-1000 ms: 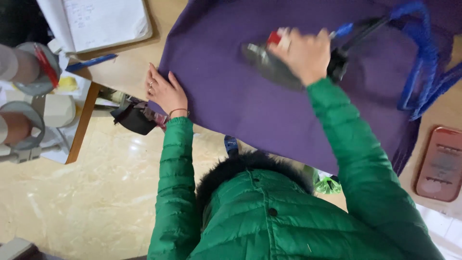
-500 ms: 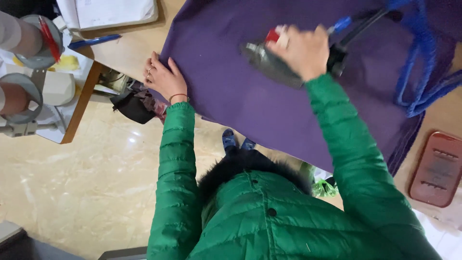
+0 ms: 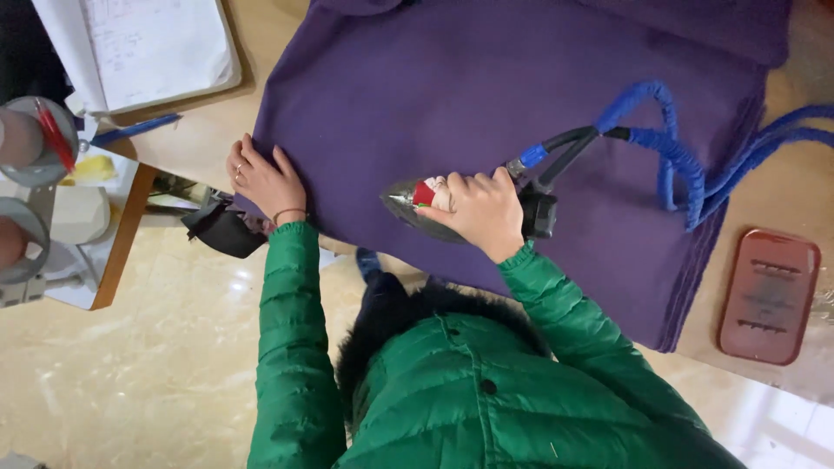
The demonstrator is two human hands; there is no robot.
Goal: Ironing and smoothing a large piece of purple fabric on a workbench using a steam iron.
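A large purple cloth (image 3: 486, 95) lies spread over the wooden table (image 3: 195, 143). My right hand (image 3: 482, 211) grips the handle of a steam iron (image 3: 415, 208), whose pointed metal sole rests on the cloth near its front edge and points left. A blue-wrapped hose (image 3: 665, 143) runs from the back of the iron toward the right. My left hand (image 3: 265, 178) lies flat with fingers apart on the cloth's front left corner, a ring and a thin bracelet on it. Both sleeves are green and padded.
A reddish-brown iron rest (image 3: 769, 295) lies on the table at the right. An open notebook (image 3: 143, 48) and a blue pen (image 3: 130, 130) sit at the back left. A dark cloth scrap (image 3: 221, 230) hangs by the table edge. Left of it stand thread cones (image 3: 22, 139) on a side table (image 3: 117, 260).
My right hand has drawn the iron across the cloth toward me and a little left. The left hand stays pressed on the cloth's corner.
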